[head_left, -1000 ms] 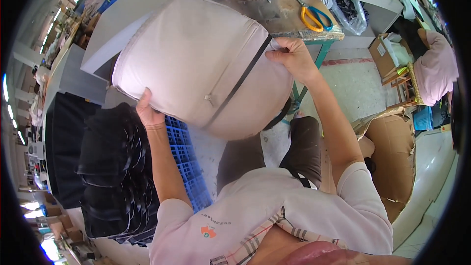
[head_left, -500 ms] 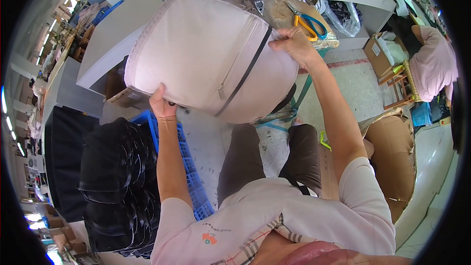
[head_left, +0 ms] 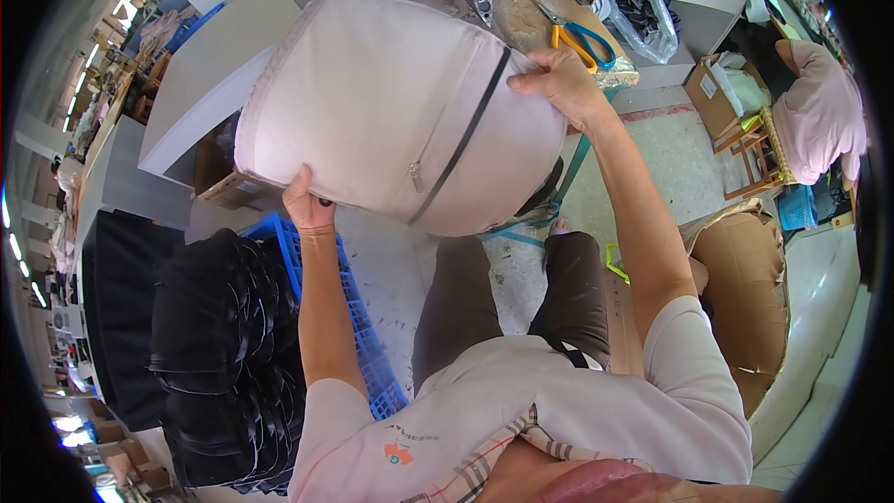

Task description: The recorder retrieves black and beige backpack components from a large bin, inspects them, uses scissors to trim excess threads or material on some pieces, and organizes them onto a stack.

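Fingers (head_left: 533,81) gripping rounded beige fabric bag (head_left: 391,102) – smooth, padded

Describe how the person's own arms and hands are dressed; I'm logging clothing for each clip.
Both forearms are bare. The left hand and right hand wear no gloves. Short pale pink T-shirt sleeves end near the elbows. I cannot make out any watch or rings.

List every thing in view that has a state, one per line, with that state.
beige bag: held up in the air, tilted, front zipper closed.
left hand: gripping the bag's lower edge.
right hand: gripping the bag's upper right edge.
scissors: lying flat on the worktable, blades closed.
blue crate: on the floor, beside the black stack.
black stacked pieces: piled, untouched.
cardboard box: open.
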Demonstrator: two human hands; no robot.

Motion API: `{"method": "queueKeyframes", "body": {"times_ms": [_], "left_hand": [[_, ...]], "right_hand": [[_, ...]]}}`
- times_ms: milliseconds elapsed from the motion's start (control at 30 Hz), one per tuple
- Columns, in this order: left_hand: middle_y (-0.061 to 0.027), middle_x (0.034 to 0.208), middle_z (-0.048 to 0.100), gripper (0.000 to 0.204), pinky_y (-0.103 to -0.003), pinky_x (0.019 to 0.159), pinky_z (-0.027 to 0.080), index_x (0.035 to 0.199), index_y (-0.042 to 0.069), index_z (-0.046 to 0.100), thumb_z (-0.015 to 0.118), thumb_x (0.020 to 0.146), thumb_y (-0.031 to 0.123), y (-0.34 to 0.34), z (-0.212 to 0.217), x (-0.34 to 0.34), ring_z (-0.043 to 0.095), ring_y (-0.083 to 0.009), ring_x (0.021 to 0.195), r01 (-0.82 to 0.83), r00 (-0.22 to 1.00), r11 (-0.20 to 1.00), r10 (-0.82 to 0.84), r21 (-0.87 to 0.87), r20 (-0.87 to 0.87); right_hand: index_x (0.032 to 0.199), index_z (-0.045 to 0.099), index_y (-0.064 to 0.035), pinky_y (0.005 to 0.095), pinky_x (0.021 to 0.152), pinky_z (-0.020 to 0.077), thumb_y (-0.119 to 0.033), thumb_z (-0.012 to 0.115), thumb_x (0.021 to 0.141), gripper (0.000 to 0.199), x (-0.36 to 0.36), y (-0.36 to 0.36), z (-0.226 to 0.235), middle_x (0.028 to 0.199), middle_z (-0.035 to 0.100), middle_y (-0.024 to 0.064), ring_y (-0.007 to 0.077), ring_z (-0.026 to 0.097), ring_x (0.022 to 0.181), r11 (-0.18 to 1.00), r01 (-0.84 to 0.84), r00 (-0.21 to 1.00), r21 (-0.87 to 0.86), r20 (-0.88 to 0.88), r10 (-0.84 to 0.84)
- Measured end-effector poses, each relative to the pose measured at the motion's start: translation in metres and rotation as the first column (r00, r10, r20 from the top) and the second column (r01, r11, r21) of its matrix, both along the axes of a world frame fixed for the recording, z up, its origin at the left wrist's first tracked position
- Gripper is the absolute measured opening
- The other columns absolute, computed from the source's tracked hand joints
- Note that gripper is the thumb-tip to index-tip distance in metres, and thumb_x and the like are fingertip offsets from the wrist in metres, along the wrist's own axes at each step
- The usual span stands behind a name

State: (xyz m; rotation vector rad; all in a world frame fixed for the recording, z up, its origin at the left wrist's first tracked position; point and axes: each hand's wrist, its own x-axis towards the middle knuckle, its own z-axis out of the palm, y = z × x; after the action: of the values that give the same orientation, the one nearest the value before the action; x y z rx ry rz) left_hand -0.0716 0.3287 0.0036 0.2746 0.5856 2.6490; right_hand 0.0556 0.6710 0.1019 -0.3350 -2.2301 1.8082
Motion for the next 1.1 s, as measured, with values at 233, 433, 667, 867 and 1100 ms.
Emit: {"method": "queueKeyframes", "body": {"times_ms": [233,433,667,867,1100], "left_hand": [[-0.0165,0.114,0.046,0.044,-0.044,0.094,0.032,0.116,-0.004,0.038,0.054,0.074,-0.001,-0.010,-0.005,0.001,0.044,-0.0283,0.106,-0.088,0.996,0.996,0.087,0.015,0.032],[-0.0156,0.114,0.047,0.044,-0.044,0.093,0.034,0.115,-0.004,0.039,0.053,0.074,-0.001,-0.008,-0.003,0.002,0.044,-0.0278,0.106,-0.121,0.992,0.993,0.120,0.014,0.040],[-0.0155,0.115,0.046,0.046,-0.045,0.093,0.033,0.117,-0.003,0.037,0.054,0.074,0.000,0.000,0.002,0.005,0.043,-0.0285,0.106,-0.104,0.993,0.995,0.103,0.015,0.051],[-0.0148,0.115,0.046,0.047,-0.043,0.094,0.033,0.117,-0.002,0.037,0.054,0.074,0.000,0.006,-0.003,0.013,0.044,-0.0282,0.106,-0.114,0.991,0.993,0.115,-0.017,0.070],[-0.0139,0.124,0.037,0.058,-0.050,0.092,0.028,0.122,0.002,0.032,0.050,0.080,0.036,-0.015,-0.029,0.086,0.032,-0.0302,0.115,0.018,0.943,0.892,0.135,-0.452,0.305]], "right_hand": [[0.079,0.061,0.0022,0.0227,0.052,0.0445,-0.009,0.071,0.062,0.022,-0.021,0.000,0.000,0.067,0.059,0.0050,0.0101,0.054,0.056,0.997,-0.043,0.997,-0.066,-0.060,0.039],[0.080,0.062,0.0028,0.0234,0.053,0.0453,-0.007,0.070,0.062,0.022,-0.027,-0.001,0.004,0.067,0.059,0.0054,0.0104,0.053,0.056,0.990,-0.022,0.999,-0.137,-0.045,0.016],[0.080,0.062,0.0023,0.0227,0.053,0.0453,-0.007,0.070,0.063,0.022,-0.032,0.008,0.000,0.068,0.059,0.0050,0.0096,0.053,0.057,0.997,-0.028,0.997,-0.077,-0.077,0.022],[0.080,0.061,0.0014,0.0205,0.054,0.0440,-0.007,0.069,0.064,0.019,-0.010,0.006,0.005,0.068,0.058,0.0025,0.0079,0.053,0.058,0.999,-0.003,0.996,-0.036,-0.093,-0.001],[0.069,0.058,-0.0030,0.0230,0.053,0.0445,-0.002,0.064,0.060,0.011,0.039,-0.080,0.031,0.070,0.057,0.0014,0.0118,0.055,0.061,0.902,0.038,0.814,0.429,-0.537,0.220]]}}
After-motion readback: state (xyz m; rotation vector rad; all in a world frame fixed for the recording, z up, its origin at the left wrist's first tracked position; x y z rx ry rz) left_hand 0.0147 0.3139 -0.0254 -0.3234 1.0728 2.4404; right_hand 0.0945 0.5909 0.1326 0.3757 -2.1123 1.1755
